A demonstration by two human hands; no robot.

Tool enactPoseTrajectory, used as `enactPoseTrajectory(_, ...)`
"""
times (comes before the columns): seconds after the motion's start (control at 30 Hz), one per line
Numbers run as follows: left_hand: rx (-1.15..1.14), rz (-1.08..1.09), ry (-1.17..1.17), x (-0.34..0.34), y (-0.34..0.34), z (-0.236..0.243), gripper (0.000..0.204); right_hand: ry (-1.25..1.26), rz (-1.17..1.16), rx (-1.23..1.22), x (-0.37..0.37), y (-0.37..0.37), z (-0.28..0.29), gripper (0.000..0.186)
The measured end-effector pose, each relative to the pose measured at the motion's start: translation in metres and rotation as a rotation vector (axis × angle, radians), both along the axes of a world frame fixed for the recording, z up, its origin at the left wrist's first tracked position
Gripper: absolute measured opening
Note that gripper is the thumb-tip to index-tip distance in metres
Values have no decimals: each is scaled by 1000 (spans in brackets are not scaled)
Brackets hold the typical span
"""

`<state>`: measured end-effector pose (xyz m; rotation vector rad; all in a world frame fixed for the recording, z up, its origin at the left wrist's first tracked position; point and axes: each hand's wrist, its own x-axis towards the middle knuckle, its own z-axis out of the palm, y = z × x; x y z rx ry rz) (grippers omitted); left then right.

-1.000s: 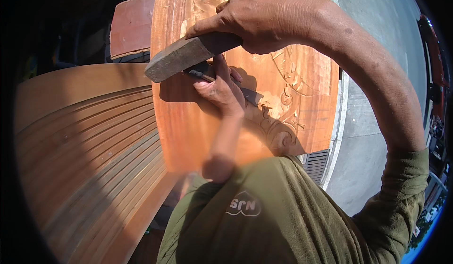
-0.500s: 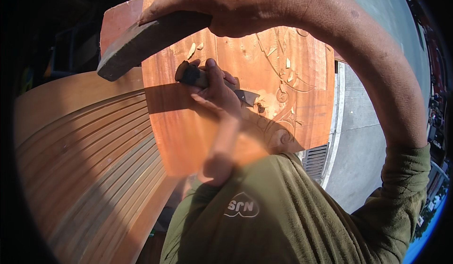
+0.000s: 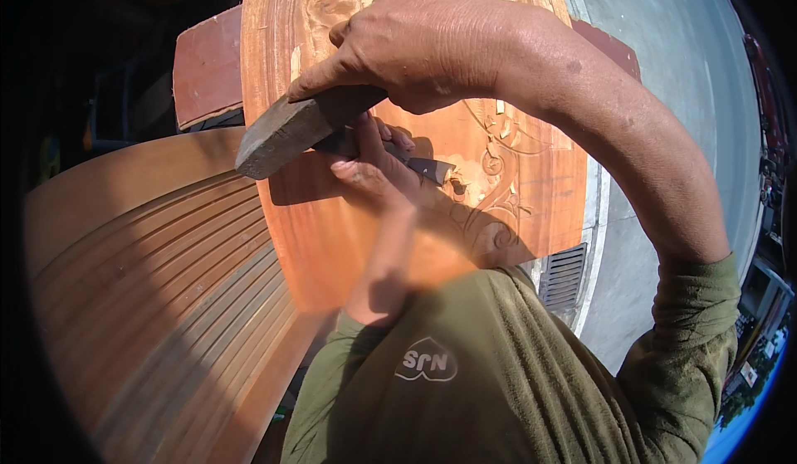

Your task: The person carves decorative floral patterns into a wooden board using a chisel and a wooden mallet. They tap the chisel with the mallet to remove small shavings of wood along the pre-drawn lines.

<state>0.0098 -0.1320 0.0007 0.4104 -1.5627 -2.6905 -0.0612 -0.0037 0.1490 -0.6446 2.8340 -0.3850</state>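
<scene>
My right hand (image 3: 423,45) grips a worn, dark grey block (image 3: 282,132) from above, its end resting at or just over the dark handle of a chisel; I cannot tell if they touch. My left hand (image 3: 374,165) is wrapped round that chisel, whose metal blade (image 3: 430,170) meets the wooden panel (image 3: 307,273) among pale shavings (image 3: 462,183). A carved pattern of curls and leaves (image 3: 490,223) runs down the right part of the panel. The block hides part of the chisel's handle.
Grooved wooden boards (image 3: 158,256) lie at left. Reddish board pieces (image 3: 207,65) show beside the panel's upper sides. Grey pavement (image 3: 664,90) with a metal drain grate (image 3: 564,277) runs along the right. Parked vehicles appear at the far right rim.
Half a second ago the block was raised farther up and left, off the chisel; it has come down onto or near the handle's end. My left hand stays about in place.
</scene>
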Motion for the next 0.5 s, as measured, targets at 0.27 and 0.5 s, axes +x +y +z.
enactPoseTrajectory(0.27, 119, -571, 60, 31, -70, 63, 19, 137, -694, -737, 113, 50, -68, 92)
enactPoseTrajectory(0.5, -1063, -994, 378, 46, -78, 44, 56, -16, -1539, -1203, 278, 28, -103, 79)
